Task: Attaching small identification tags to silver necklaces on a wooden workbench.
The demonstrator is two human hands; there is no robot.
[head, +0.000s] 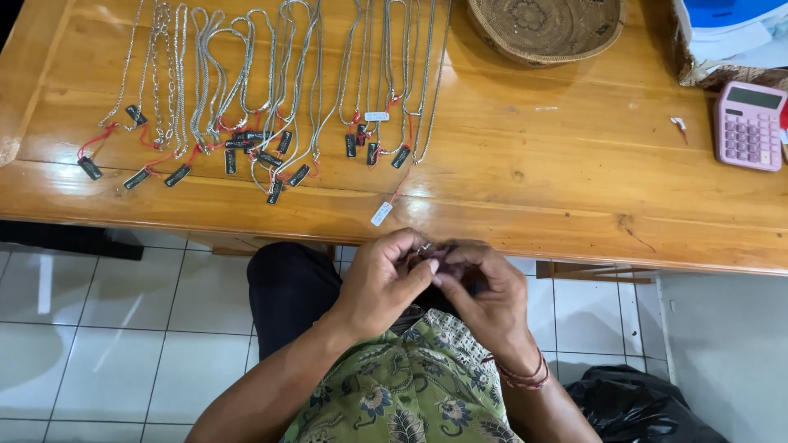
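Across the upper left of the frame, my silver chains (246,90) lie in rows on the wooden table (558,164), each with a small dark tag on red thread. Below the table edge, at lower centre, my left hand (379,283) is curled nearly closed, thumb and fingers pinching a small dark piece (443,253) with a bit of silver showing; what it is, I cannot tell. My right hand (488,295) touches it, fingers bent tight on the same piece. Farther right, a woven basket (546,29) sits at the top edge, and a pink calculator (749,125) at the far right.
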